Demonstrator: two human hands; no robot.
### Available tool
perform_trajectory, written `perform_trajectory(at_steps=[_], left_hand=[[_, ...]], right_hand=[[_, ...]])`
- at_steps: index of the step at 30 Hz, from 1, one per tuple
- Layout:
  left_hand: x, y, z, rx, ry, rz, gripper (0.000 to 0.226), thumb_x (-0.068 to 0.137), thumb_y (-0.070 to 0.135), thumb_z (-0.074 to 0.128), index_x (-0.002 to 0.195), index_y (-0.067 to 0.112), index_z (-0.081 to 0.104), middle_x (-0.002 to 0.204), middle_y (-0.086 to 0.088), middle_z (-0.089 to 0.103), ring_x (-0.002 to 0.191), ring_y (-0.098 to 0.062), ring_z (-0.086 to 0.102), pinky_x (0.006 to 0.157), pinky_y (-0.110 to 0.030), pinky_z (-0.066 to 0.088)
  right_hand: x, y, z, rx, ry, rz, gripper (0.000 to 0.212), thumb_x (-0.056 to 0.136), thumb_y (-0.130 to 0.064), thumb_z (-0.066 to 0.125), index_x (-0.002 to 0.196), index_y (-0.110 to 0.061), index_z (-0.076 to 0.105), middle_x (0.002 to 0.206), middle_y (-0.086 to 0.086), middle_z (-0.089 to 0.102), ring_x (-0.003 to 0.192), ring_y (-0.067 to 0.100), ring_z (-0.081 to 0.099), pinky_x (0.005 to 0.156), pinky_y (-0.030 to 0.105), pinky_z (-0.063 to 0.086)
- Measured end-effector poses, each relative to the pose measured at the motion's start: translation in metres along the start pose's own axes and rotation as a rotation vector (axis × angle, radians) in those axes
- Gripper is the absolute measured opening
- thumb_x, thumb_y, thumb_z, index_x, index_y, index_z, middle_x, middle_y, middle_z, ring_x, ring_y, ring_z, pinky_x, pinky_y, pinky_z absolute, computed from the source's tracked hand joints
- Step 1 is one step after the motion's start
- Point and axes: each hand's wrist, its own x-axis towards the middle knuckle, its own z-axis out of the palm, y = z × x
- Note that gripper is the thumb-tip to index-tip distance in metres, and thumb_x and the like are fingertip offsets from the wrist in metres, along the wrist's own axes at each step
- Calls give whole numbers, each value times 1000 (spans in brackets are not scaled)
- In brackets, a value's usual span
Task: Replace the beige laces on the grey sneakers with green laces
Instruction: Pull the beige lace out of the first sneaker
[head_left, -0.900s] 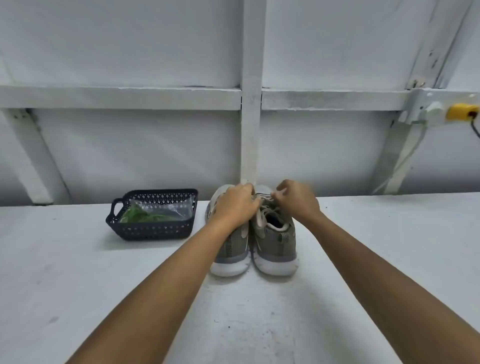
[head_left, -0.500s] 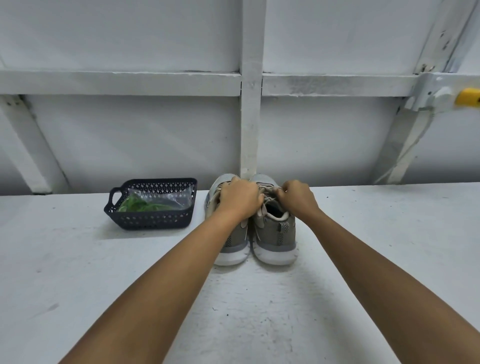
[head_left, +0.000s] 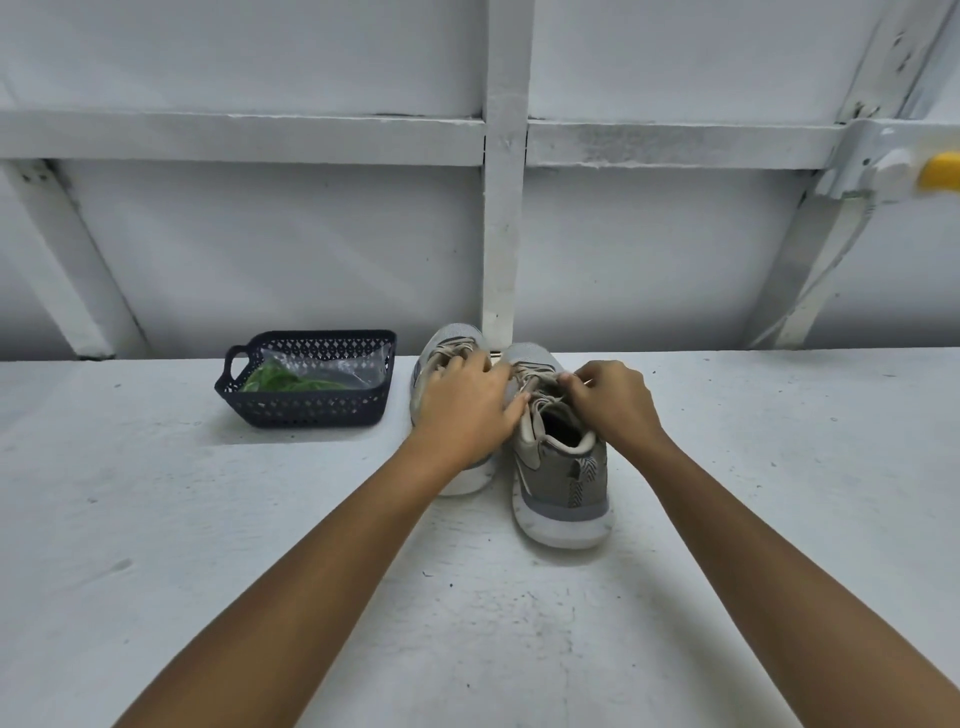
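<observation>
— Where do the sneakers stand?

— Side by side at the far edge of the white surface (head_left: 208, 519), near its middle, toes to the wall.

— And the hands?

— The left hand (head_left: 467, 410) lies over the left sneaker (head_left: 449, 340), fingers fairly straight and spread, thumb reaching toward the right sneaker (head_left: 566, 478). The right hand (head_left: 615, 405) sits over that sneaker's lacing, fingers curled, pinching the beige laces (head_left: 535, 370) near the upper eyelets.

— The green laces (head_left: 280, 379)?

— In a clear bag (head_left: 343, 366) inside the dark basket (head_left: 311, 408), just left of the sneakers along the same far edge, apart from both hands.
</observation>
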Motion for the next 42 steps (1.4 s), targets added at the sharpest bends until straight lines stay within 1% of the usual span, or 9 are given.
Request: perform_trajectory(at_steps=[3, 8, 13, 21, 24, 29, 32, 36, 42], left_hand=[[-14, -10, 7, 70, 163, 42, 39, 89, 46, 54, 106, 12, 63, 102, -9, 65, 100, -30, 60, 81, -40, 47], [-20, -29, 14, 151, 144, 129, 34, 71, 35, 78, 79, 4, 66, 63, -10, 64, 78, -32, 68, 51, -33, 48], [-24, -42, 2, 155, 217, 228, 34, 62, 34, 84, 70, 7, 65, 57, -7, 60, 59, -27, 63, 40, -26, 44], [-34, -60, 5, 162, 243, 246, 30, 70, 35, 78, 73, 8, 65, 70, -8, 64, 59, -26, 60, 46, -28, 45], [-37, -53, 4, 176, 261, 197, 30, 82, 37, 55, 84, 9, 67, 77, -9, 65, 66, -28, 62, 59, -32, 48], [-47, -17, -18, -210, 368, 182, 30, 88, 30, 46, 97, 9, 66, 85, -8, 59, 77, -27, 58, 74, -39, 52], [-51, 8, -31, -241, 223, 172, 34, 88, 42, 49, 88, 13, 65, 89, -5, 54, 85, -24, 54, 80, -41, 49], [-45, 26, -36, -84, -147, 61, 40, 86, 48, 57, 114, 21, 53, 117, -6, 41, 114, -24, 40, 91, -38, 42], [-41, 28, -34, -99, -178, 88, 28, 92, 37, 51, 115, 22, 58, 120, -5, 37, 116, -24, 40, 86, -37, 44]], right_hand=[[-1, 1, -1, -2, 1, -3, 30, 95, -35, 51, 98, -12, 70, 93, 9, 70, 78, 20, 50, 67, 25, 34], [-3, -2, -2, 6, 5, -16, 31, 94, -35, 52, 101, -11, 69, 97, 10, 70, 88, 25, 58, 68, 25, 35], [-14, -6, -6, 23, 1, -15, 30, 94, -35, 53, 102, -11, 69, 99, 11, 69, 95, 27, 60, 71, 26, 36], [-41, -10, -13, -1, -9, -43, 30, 93, -38, 54, 99, -13, 70, 95, 9, 70, 92, 26, 60, 69, 26, 37], [-52, -8, -10, 14, 6, -39, 30, 92, -40, 54, 98, -15, 70, 94, 8, 70, 90, 25, 62, 69, 26, 39], [-58, -5, -10, 91, -8, -4, 28, 88, -43, 57, 93, -18, 70, 91, 4, 71, 85, 20, 63, 71, 27, 46], [-59, -5, -11, 115, -14, 3, 27, 87, -44, 59, 91, -19, 69, 90, 4, 71, 85, 20, 65, 74, 30, 50], [-59, -6, -11, 84, -34, -1, 26, 88, -42, 58, 94, -19, 68, 94, 4, 71, 91, 22, 63, 74, 28, 46], [-58, -5, -17, 125, -127, -32, 27, 90, -41, 56, 98, -17, 67, 94, 4, 69, 91, 18, 61, 75, 28, 46]])
